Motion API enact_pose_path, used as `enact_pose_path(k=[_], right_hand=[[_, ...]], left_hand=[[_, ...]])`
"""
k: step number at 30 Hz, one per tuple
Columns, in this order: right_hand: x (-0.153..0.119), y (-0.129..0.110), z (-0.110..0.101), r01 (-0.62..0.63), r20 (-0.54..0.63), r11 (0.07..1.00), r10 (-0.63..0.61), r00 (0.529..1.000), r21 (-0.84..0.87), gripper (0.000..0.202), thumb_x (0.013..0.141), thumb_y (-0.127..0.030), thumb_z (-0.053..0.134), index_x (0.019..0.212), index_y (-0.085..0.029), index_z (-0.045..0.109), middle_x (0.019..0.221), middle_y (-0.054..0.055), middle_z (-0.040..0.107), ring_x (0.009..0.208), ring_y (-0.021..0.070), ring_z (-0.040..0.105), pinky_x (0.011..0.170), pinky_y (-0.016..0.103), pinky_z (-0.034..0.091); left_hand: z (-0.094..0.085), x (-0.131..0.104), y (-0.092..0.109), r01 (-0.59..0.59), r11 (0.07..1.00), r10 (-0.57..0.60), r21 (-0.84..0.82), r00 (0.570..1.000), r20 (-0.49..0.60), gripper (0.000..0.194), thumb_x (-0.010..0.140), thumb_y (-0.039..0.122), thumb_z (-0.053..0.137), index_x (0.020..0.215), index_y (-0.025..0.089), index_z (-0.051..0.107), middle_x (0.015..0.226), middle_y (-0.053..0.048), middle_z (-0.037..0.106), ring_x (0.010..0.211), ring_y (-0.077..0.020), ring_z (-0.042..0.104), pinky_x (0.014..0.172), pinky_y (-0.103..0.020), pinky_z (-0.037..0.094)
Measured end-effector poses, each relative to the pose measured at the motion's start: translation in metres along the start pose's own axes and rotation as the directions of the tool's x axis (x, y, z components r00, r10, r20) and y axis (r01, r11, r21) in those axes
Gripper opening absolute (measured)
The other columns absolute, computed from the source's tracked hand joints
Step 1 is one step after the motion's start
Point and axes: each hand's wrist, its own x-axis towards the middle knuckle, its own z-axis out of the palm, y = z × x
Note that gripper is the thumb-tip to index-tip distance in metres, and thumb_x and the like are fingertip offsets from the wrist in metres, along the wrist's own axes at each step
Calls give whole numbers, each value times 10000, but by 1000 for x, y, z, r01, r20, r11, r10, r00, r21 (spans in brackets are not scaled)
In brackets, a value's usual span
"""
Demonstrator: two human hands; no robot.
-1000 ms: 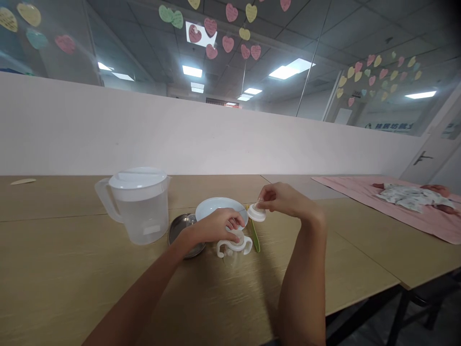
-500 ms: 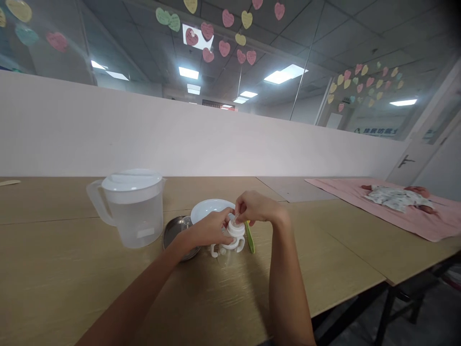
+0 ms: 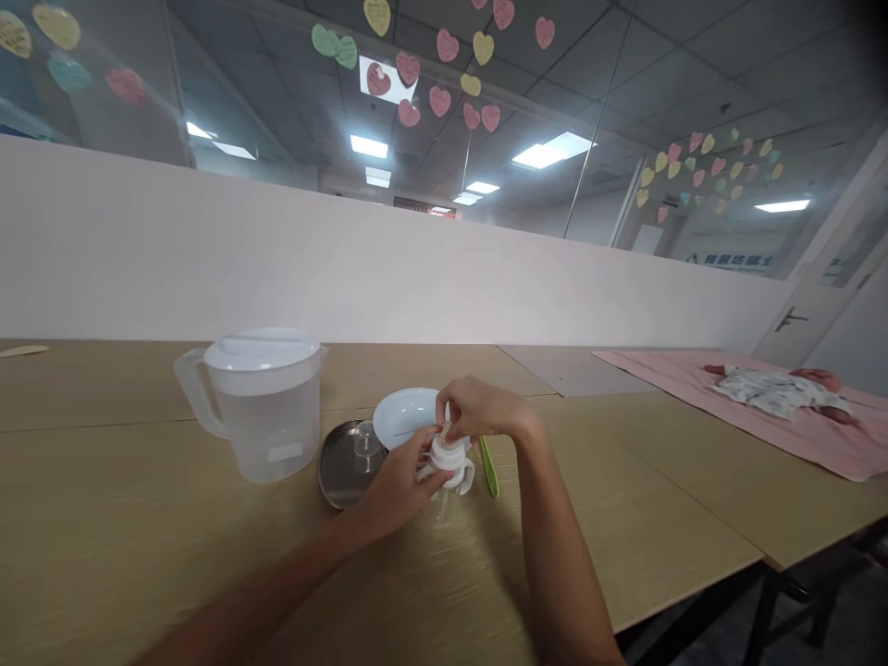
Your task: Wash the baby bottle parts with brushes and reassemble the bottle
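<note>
A clear baby bottle (image 3: 445,507) with a white collar and white side handles stands on the table in front of me. My left hand (image 3: 409,472) is closed around its collar from the left. From above, my right hand (image 3: 472,407) pinches the translucent teat (image 3: 447,431) at the bottle's top. Just behind the bottle sits a white bowl (image 3: 406,407), partly covered by my hands. To the left, a clear cap (image 3: 365,442) rests in a metal tray (image 3: 337,467). A green-handled utensil (image 3: 489,470) lies right of the bottle, its far end hidden.
A lidded plastic pitcher (image 3: 274,407) stands on the left of the wooden table (image 3: 624,509). At the right, a small baby-like figure (image 3: 770,390) in patterned clothes lies on a pink cloth (image 3: 666,384). A low white wall (image 3: 416,277) runs behind the table.
My left hand has turned and shifted down around the collar, leaving the clear cap and tray more exposed. My right hand has moved slightly left, still pinching the teat. The view has shifted a little.
</note>
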Motion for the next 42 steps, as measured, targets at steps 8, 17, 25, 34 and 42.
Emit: enact_pose_path(k=[8,17,25,34,42], right_hand=[[-5,9,3,67,4,995,-67,998,-74,95,622,-75,617,693,-136,602,635,-20,541,428,63,499,385,166,344],[5,18,3,168,114,985,-163,980,-40,175,596,-29,558,714,-133,635,721,7,618,495,72,542,452,158,388],[9,20,2,164,205,978,-188,960,128,293,555,-4,447,715,-133,656,803,19,653,581,91,596,497,157,458],[11,30,11,252,101,914,-296,950,317,407,544,-56,485,888,-167,672,843,29,660,758,147,594,508,176,449],[8,67,67,435,-400,738,-242,884,515,268,642,-207,619,908,-180,646,873,13,592,680,95,485,562,197,377]], left_hand=[[23,-13,-17,-12,997,2,-78,991,-135,483,828,315,534,1278,193,407,1280,-91,517,1171,-229,482,1004,-380,361],[56,-32,-47,-69,997,80,44,925,-372,663,816,323,567,1381,266,225,1389,-85,376,1257,-237,389,1040,-395,320],[46,-29,-39,-104,992,119,66,944,-307,600,836,311,528,1374,249,270,1398,-101,367,1234,-246,416,1017,-389,353],[48,-32,-41,-92,994,103,52,949,-297,561,859,292,482,1375,244,267,1423,-88,324,1303,-242,312,1063,-401,285],[49,-29,-53,-55,998,64,36,939,-337,587,843,314,501,1373,226,264,1417,-106,329,1298,-261,318,1026,-403,342]])
